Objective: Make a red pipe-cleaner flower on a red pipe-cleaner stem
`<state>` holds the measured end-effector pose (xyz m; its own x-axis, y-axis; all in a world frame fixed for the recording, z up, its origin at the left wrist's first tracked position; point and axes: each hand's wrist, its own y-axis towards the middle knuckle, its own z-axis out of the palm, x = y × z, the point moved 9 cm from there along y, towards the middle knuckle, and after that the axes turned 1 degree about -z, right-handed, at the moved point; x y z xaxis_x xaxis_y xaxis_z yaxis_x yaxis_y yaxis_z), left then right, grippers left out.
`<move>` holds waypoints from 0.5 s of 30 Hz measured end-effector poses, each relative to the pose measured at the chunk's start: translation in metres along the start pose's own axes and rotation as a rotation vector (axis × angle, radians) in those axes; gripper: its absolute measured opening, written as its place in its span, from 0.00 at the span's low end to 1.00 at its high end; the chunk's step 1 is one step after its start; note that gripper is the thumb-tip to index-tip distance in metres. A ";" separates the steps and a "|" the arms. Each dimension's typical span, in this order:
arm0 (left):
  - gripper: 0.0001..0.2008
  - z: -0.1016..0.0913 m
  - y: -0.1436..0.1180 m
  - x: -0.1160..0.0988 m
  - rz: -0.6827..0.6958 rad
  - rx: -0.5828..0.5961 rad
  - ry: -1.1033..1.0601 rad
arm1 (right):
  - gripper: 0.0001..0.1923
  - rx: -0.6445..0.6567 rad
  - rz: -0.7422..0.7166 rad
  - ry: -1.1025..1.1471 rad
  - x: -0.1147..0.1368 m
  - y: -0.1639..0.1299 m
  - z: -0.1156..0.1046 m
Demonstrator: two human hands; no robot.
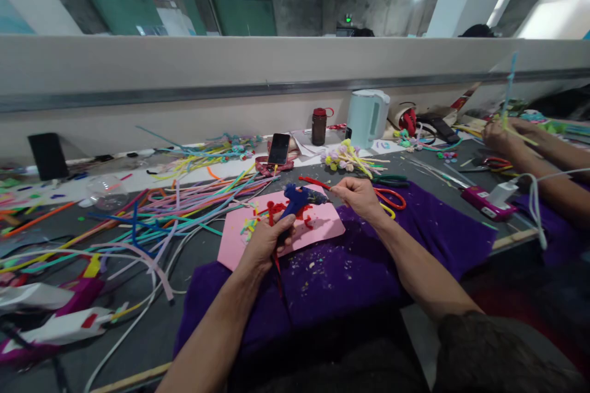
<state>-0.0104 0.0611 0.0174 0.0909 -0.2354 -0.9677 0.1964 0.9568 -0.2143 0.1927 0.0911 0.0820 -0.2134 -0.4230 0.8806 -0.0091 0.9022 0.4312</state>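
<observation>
My left hand is closed round the handle of a blue hot glue gun, whose nozzle points right. A thin dark red strand hangs below that hand; what it belongs to I cannot tell. My right hand pinches a red pipe cleaner that stretches left, just above the nozzle. Beneath both hands lies a pink sheet with red pieces and small yellow and green bits on it. The sheet rests on a purple cloth dotted with scraps.
Long coloured pipe cleaners cover the left, with white cables and power strips. At the back stand a phone, a brown bottle and a light blue kettle. Red-handled pliers lie right; another person's hands work beyond.
</observation>
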 end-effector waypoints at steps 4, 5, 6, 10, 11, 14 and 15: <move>0.16 0.002 0.000 -0.001 -0.006 0.012 -0.021 | 0.23 0.000 0.007 0.082 0.001 0.003 -0.006; 0.16 0.002 0.000 -0.001 -0.009 0.015 -0.030 | 0.24 -0.002 0.025 0.143 0.001 0.003 -0.008; 0.16 0.002 0.000 -0.001 -0.011 0.019 -0.039 | 0.24 0.000 0.054 0.206 0.001 0.001 -0.011; 0.16 0.003 0.001 0.000 -0.005 0.028 -0.067 | 0.19 0.059 0.188 0.296 0.000 -0.026 -0.023; 0.16 0.003 0.000 0.000 -0.001 0.032 -0.072 | 0.17 0.078 0.214 0.260 0.001 -0.037 -0.028; 0.15 0.005 -0.001 -0.003 0.018 0.045 -0.080 | 0.11 0.155 0.283 0.036 0.005 -0.075 -0.049; 0.15 0.005 -0.001 -0.004 0.024 0.048 -0.079 | 0.10 0.199 0.306 -0.035 0.006 -0.089 -0.055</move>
<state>-0.0061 0.0600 0.0220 0.1724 -0.2265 -0.9586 0.2393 0.9537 -0.1823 0.2461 0.0036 0.0594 -0.2685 -0.1306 0.9544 -0.1283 0.9868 0.0989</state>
